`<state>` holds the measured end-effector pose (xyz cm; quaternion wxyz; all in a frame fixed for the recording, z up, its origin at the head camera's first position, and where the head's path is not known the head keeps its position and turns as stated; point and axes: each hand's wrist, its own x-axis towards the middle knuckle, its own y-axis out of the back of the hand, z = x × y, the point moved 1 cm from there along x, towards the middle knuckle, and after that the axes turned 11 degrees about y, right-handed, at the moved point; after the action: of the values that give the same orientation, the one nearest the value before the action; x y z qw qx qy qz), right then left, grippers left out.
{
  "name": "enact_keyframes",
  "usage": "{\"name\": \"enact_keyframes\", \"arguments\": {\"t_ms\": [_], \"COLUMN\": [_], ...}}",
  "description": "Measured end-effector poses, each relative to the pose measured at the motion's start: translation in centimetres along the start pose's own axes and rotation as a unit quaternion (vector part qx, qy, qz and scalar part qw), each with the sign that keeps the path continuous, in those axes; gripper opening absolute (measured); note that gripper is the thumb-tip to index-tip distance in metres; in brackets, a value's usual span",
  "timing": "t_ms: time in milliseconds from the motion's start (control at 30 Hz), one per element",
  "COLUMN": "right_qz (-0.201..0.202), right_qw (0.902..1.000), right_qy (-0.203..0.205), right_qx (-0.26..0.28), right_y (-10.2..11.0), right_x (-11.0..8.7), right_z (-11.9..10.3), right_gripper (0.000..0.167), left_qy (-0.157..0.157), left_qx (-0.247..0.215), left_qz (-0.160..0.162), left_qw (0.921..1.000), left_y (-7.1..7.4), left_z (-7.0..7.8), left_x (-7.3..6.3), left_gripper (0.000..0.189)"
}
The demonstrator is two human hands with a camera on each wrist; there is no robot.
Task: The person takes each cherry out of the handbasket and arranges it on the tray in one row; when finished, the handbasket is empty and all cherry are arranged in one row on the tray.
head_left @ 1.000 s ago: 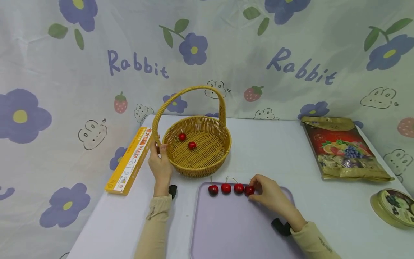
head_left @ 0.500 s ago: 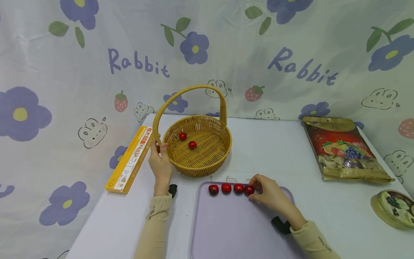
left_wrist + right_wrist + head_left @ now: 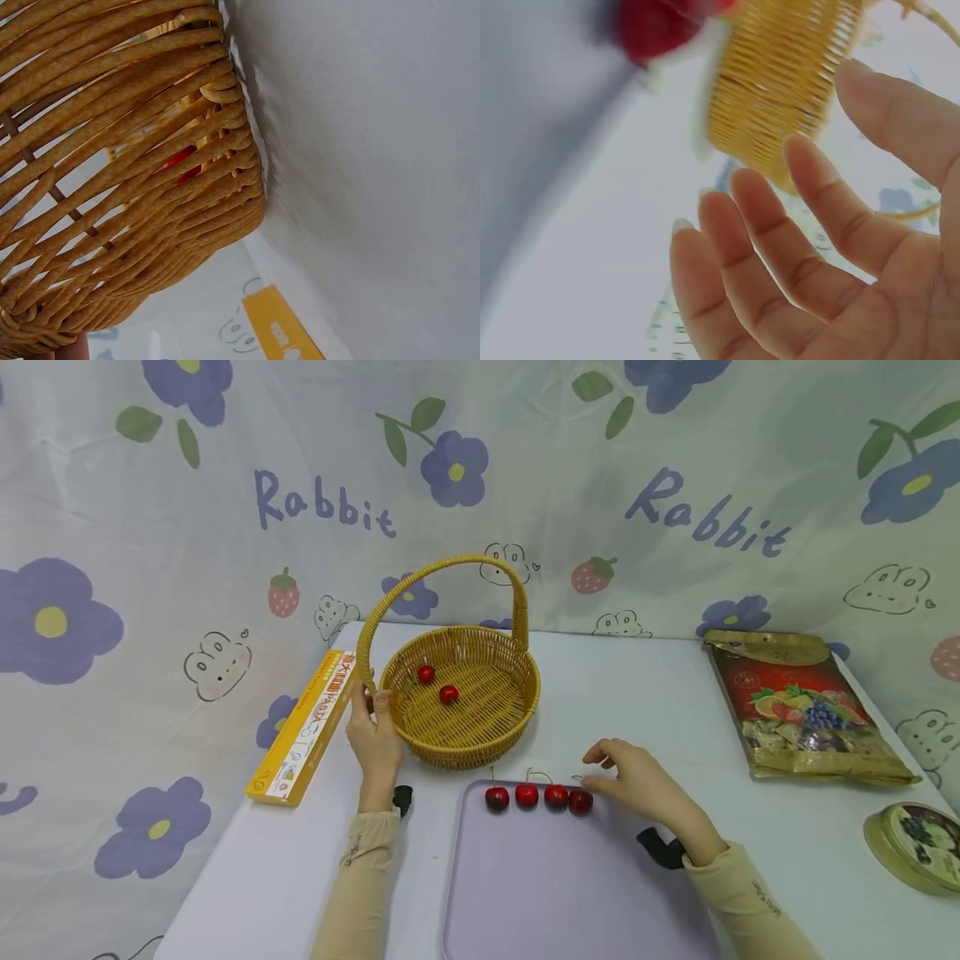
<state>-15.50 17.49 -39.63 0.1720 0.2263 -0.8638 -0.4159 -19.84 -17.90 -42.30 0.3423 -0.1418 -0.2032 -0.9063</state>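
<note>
My left hand (image 3: pixel 377 739) grips the left side of the yellow wicker basket (image 3: pixel 465 750), at the foot of its arched handle. Two red cherries (image 3: pixel 448 694) lie inside the basket toward its left. Along the far edge of the lilac tray (image 3: pixel 540 885), several dark red cherries (image 3: pixel 527 795) sit in a row with their stems up. My right hand (image 3: pixel 645 781) hovers just right of and above the rightmost cherry (image 3: pixel 581 801), with nothing between its fingers. In the right wrist view its fingers (image 3: pixel 769 214) are spread loosely and the palm shows.
A yellow pasta box (image 3: pixel 300 731) lies left of the basket. At the right are a red and gold snack bag (image 3: pixel 813 706) and a round tin (image 3: pixel 917 847) near the table edge. A patterned curtain (image 3: pixel 480 485) hangs behind the white table (image 3: pixel 637 693).
My right hand has let go of the rightmost cherry and lifted slightly up and to the right, its fingers opening. The cherry stays in the row. My left hand keeps its grip on the basket.
</note>
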Motion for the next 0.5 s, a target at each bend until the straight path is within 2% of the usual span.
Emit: {"name": "enact_keyframes", "arguments": {"t_ms": [133, 333, 433, 500], "right_qz": [-0.017, -0.038, -0.05, -0.062], "right_qw": [0.9993, 0.9924, 0.9821, 0.9688], "right_qy": [0.013, 0.011, 0.018, 0.021], "right_qx": [0.031, 0.116, 0.181, 0.239], "right_y": [1.9, 3.7, 3.9, 3.9], "right_x": [2.3, 6.1, 8.2, 9.7], "right_z": [-0.6, -1.6, -2.4, -3.0], "right_gripper": [0.024, 0.028, 0.034, 0.038], "left_qy": [0.005, 0.009, 0.01, 0.01], "left_qx": [0.004, 0.003, 0.002, 0.002], "left_qz": [0.003, 0.005, 0.001, 0.0], "left_qw": [1.0, 0.9999, 0.9999, 1.0], "left_y": [0.2, 0.1, 0.1, 0.0], "left_z": [0.0, 0.0, 0.1, 0.2], "left_x": [0.0, -0.1, -0.1, -0.1], "left_gripper": [0.058, 0.057, 0.053, 0.05]}}
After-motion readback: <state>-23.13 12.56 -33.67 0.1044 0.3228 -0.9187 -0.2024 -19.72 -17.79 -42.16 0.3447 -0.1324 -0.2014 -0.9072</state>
